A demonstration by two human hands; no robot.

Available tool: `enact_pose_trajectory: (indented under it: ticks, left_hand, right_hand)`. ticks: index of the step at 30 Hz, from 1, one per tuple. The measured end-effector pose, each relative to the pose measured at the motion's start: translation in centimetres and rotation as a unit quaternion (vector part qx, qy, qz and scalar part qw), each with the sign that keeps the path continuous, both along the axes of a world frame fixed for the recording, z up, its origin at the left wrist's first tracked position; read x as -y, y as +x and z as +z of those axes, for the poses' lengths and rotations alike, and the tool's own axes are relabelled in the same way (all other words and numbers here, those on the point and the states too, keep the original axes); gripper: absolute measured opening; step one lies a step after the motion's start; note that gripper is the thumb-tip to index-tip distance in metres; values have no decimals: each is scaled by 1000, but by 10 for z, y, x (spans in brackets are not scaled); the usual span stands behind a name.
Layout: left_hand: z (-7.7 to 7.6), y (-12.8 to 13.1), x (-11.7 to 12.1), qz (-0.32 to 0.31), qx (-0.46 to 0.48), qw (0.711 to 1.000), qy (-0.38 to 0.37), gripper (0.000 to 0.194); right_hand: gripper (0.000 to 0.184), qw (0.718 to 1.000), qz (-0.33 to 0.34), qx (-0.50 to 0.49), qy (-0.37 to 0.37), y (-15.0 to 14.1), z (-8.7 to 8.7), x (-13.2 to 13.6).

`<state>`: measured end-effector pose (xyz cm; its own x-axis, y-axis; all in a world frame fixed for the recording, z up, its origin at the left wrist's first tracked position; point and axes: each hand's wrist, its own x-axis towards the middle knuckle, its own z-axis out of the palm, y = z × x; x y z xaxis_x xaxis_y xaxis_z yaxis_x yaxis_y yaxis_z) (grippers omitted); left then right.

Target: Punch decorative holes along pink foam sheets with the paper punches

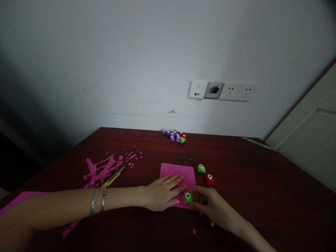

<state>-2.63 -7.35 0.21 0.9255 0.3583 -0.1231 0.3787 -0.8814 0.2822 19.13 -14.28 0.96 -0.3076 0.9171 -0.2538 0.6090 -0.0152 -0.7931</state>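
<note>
A pink sheet of paper [177, 169] lies on the dark table. My left hand [164, 192] rests flat on it, fingers spread. At the sheet's right edge sits a green craft punch [188, 197], pinched between the thumb and finger of my right hand [210, 203]. Whether the paper is inside the punch's slot I cannot tell. Just beyond that hand stand a red punch [209, 179] and another green punch [201, 168].
Cut pink paper strips [101, 171] and tiny punched bits [131, 157] lie at left, beside a yellow utility knife [113, 177]. Several purple, red and green punches [172, 138] cluster by the wall. More pink paper [23, 199] is under my left forearm. A small pink scrap [194, 231] lies in front.
</note>
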Motion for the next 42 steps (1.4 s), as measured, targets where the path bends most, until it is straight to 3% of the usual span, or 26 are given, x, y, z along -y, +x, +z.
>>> enact_pose_trajectory:
  ticks: [10,18,23,29,34,42]
  left_hand:
    - [3,1,0,6,13,999,-34,56]
    - [11,1,-1,59,71,995,-30,51]
    - [12,-1,-6,24,71,997,2,54]
    - [5,3,-9,-30,33,999,7,63]
    - [-1,7,-12,-48,29,998,10,62]
    - [3,8,-10,-51,25,998,24,58]
  right_hand:
    - [14,1000,3,-15,6,2,-8,-1]
    - [30,999,2,-48,-11,5,-2,-1]
    - [24,1000,-5,-19,4,4,-1,0]
    - [5,992,-4,55,111,-1,0,0]
    - [12,987,5,74,141,-1,-1,0]
    - [16,989,24,58,137,0,1,0]
